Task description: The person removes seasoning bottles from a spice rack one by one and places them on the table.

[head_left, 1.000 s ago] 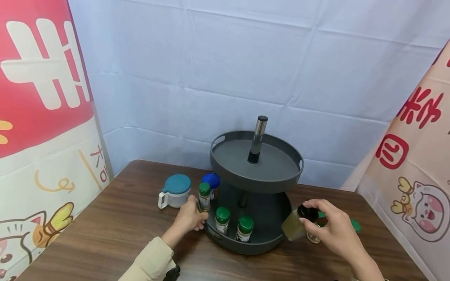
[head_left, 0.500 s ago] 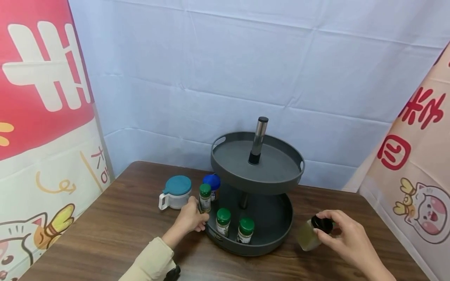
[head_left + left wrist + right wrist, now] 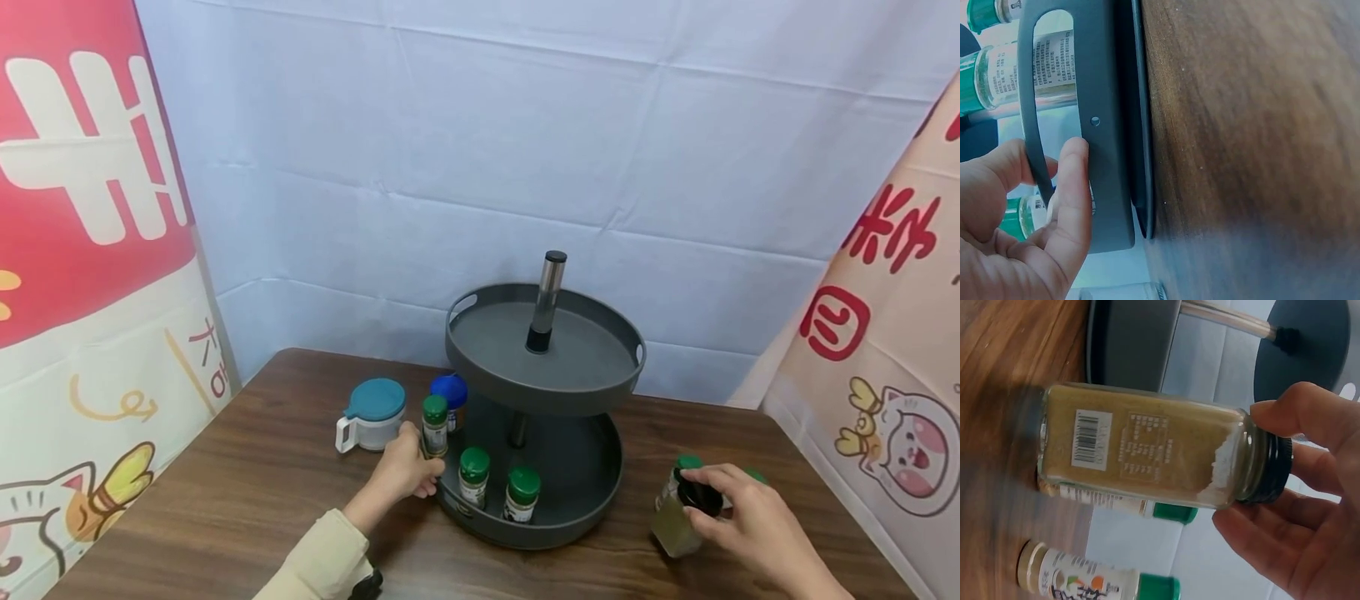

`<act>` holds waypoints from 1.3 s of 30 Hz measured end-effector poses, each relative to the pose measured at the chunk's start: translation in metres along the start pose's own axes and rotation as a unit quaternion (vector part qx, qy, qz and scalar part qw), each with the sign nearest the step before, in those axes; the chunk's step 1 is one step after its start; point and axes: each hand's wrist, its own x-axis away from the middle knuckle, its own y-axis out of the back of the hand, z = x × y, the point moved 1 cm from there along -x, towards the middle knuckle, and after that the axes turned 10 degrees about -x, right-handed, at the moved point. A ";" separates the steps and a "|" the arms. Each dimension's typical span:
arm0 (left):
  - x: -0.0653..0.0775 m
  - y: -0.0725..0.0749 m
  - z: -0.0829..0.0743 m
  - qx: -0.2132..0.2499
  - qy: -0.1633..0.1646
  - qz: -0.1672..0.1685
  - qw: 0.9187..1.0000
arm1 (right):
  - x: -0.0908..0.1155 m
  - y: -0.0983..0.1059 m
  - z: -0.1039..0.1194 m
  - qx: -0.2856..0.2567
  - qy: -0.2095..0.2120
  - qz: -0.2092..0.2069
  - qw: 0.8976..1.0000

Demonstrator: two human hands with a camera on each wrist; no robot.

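"What is held nearest?"

"A square glass jar point(image 3: 1141, 447). It is gripped about its black cap point(image 3: 1277, 469) and neck by the fingers of the right hand point(image 3: 761, 517). Tan-brown powder is seen through the glass, with a whitish patch near the neck, and a white barcode label point(image 3: 1091, 439) is carried on one face."

"What cannot be made out on it?"

"The fine print beside the barcode is too small to be read, and the cap is partly covered by the fingers. Whether the base is touching the counter point(image 3: 225, 492), just below those fingers, cannot be told."

"And the left hand point(image 3: 401, 471)?"

"The slotted rim of a grey two-tier stand point(image 3: 1113, 125) is pinched between its thumb and fingers. Inside that rim, three green-capped bottles are held in the lower tray point(image 3: 551, 525); one, at the top of the left wrist view, is cut off by the frame."

"What is seen beyond the fingers?"

"Past the right fingers, two more green-capped bottles point(image 3: 1085, 575) are largely hidden in the head view by jar and hand. Past the left fingers, a teal-lidded pot point(image 3: 377, 412) is set on the counter, and a blue-lidded container point(image 3: 450, 396) is half screened by a bottle. Farthest, a pale creased cloth point(image 3: 487, 150) is hung."
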 end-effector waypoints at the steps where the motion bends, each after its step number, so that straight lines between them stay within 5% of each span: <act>1: 0.000 0.000 0.000 0.001 -0.001 0.000 1.000 | 0.000 0.001 -0.001 0.005 -0.009 0.008 1.000; 28: 0.001 0.005 0.000 -0.001 -0.018 -0.001 1.000 | 0.006 0.017 -0.039 0.016 -0.093 0.106 0.990; 39: 0.000 0.003 0.000 0.011 -0.011 -0.003 1.000 | 0.008 0.015 -0.042 0.012 -0.089 0.098 0.991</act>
